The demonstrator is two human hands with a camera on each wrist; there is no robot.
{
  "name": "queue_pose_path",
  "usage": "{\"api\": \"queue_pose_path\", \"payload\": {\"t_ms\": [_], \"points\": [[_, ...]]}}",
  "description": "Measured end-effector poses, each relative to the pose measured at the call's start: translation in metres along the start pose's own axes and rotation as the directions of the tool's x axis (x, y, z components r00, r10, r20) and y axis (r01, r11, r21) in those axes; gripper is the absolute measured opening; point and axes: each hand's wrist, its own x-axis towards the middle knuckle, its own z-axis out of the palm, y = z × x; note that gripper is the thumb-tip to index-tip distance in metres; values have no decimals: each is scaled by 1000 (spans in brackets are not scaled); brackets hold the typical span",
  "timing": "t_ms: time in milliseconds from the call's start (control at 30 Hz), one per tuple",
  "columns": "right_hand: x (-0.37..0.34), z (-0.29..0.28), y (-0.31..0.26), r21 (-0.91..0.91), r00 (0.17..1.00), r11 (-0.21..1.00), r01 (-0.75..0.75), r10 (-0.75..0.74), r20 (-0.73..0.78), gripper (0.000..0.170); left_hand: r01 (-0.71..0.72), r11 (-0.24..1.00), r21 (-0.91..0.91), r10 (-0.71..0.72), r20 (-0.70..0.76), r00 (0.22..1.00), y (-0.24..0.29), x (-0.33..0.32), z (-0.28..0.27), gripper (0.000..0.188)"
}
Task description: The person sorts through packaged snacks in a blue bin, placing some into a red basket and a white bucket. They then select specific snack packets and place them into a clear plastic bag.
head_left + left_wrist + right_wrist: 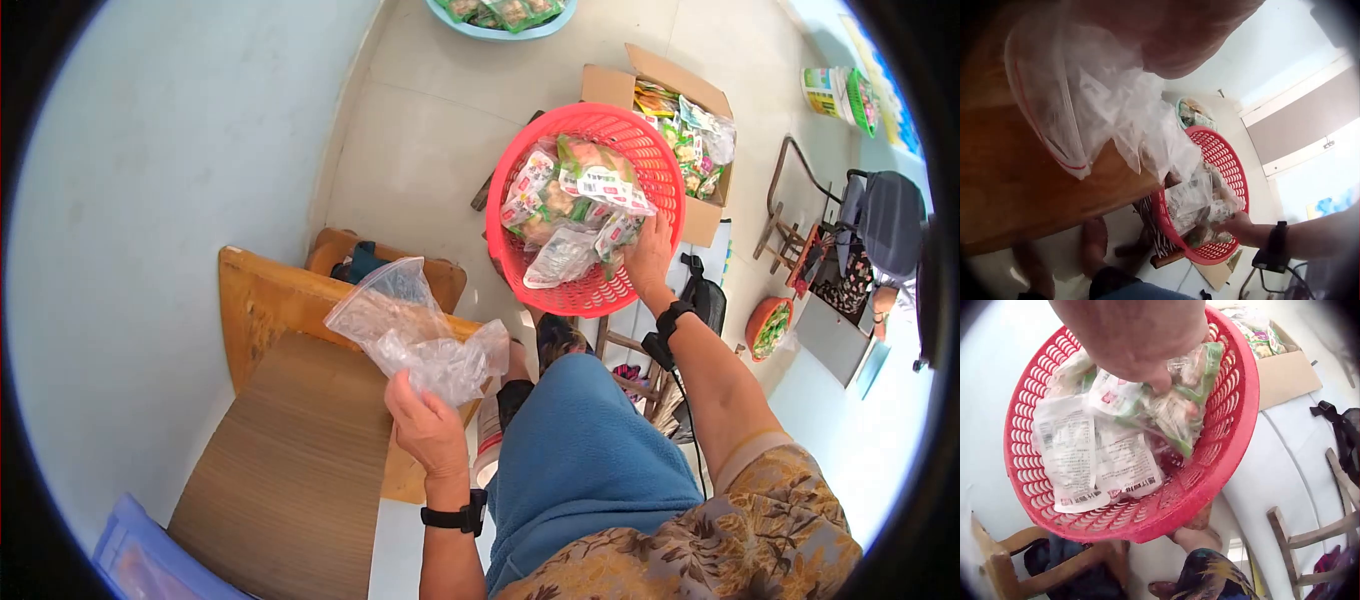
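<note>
My left hand (428,430) grips a bunch of clear plastic bags (415,335) above the wooden bench. A red zip line shows on one bag (1050,119) in the left wrist view. My right hand (650,258) reaches inside the right side of a red plastic basket (660,165). Its fingers pinch a green-edged clear food packet (1175,419), and the back of the hand hides part of it. Several more packets with white printed labels (1066,450) lie piled in the basket. An empty-looking clear wrapper (562,258) rests on the pile's near side.
Behind the basket, an open cardboard box (710,225) holds colourful packets. A light blue basin (500,33) with packets stands at the far end. The wooden bench (290,430) runs along the left wall. A small orange basket (768,328) and a chair (890,225) are at right.
</note>
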Motion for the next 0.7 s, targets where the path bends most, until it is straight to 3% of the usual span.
{"api": "queue_pose_path", "payload": {"t_ms": [133, 200, 233, 300, 333, 400, 433, 467, 567, 600, 633, 667, 700], "points": [[1, -2, -4, -85, 989, 995, -49, 60, 132, 71, -33, 998, 62, 31, 44, 999, 25, 21, -4, 67], [0, -2, -6, -81, 993, 996, -46, 55, 109, 73, 20, 999, 46, -30, 222, 975, 22, 26, -1, 78], [-1, -4, -7, -76, 995, 996, -45, 52, 90, 75, 22, 999, 41, -31, 218, 975, 14, 25, 6, 78], [-3, -12, -8, -31, 1000, 999, 8, -7, 14, 70, 15, 979, 205, -95, 382, 919, -7, 21, 31, 75], [-6, -17, -9, 11, 997, 998, 59, -58, -60, 65, 17, 979, 202, -93, 377, 922, -8, 18, 33, 75], [-13, -30, -12, 78, 998, 996, 40, -36, -53, 62, 70, 985, 155, -112, 286, 952, -6, 14, 35, 57], [-15, -38, -13, 142, 999, 990, 21, -15, -40, 60, 66, 987, 144, -104, 277, 955, -18, 10, 39, 57], [-16, -46, -13, 140, 998, 990, 29, -22, -57, 60, 37, 994, 103, -65, 275, 959, -36, 4, 44, 45], [-18, -79, -15, 365, 953, 931, 27, -134, 271, 46, 7, 1000, 13, -10, 264, 964, -31, 0, 26, 28], [-16, -104, -26, 369, 956, 929, 38, -141, 258, 46, 2, 1000, -23, 4, 265, 964, -25, 0, 13, 24], [-16, -136, -46, 409, 847, 908, -88, -148, 510, 48, -2, 1000, -26, 9, 252, 968, -16, -1, 0, 24], [-20, -160, -62, 412, 671, 884, -219, -170, 722, 50, -33, 989, -144, 66, 232, 970, -4, -6, -12, 23], [-28, -176, -71, 422, 677, 881, -212, -179, 714, 50, -65, 964, -257, 121, 208, 970, 8, -12, -26, 22]]}}
